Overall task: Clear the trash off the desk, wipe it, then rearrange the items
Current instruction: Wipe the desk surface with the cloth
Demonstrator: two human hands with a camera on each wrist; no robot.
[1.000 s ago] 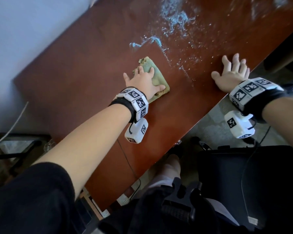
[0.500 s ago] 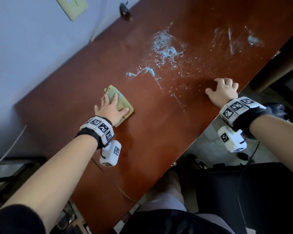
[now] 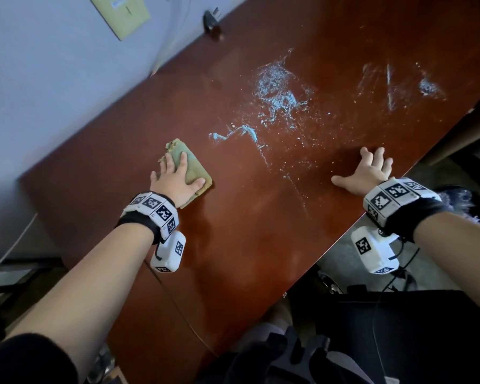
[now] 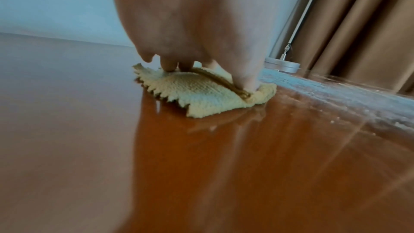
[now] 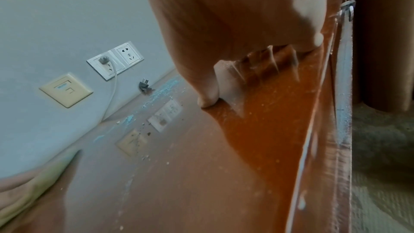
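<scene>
Your left grip [image 3: 175, 180] presses flat on the cloth [image 3: 190, 164]; right grip [image 3: 367, 173] rests spread on the table [image 3: 247, 245]. Blue residue [image 3: 275, 90] ahead of the cloth remains; wiping's roughly half done, rearranging untouched.

Red-brown desk [image 3: 255, 245]: green cloth [image 3: 192, 164], blue-white residue [image 3: 277, 92], plug [image 3: 211, 19].

Folded yellow-green cloth [image 3: 192, 164] flat on glossy red-brown desk [image 3: 261, 231], pale blue residue [image 3: 275, 92] beyond
</scene>
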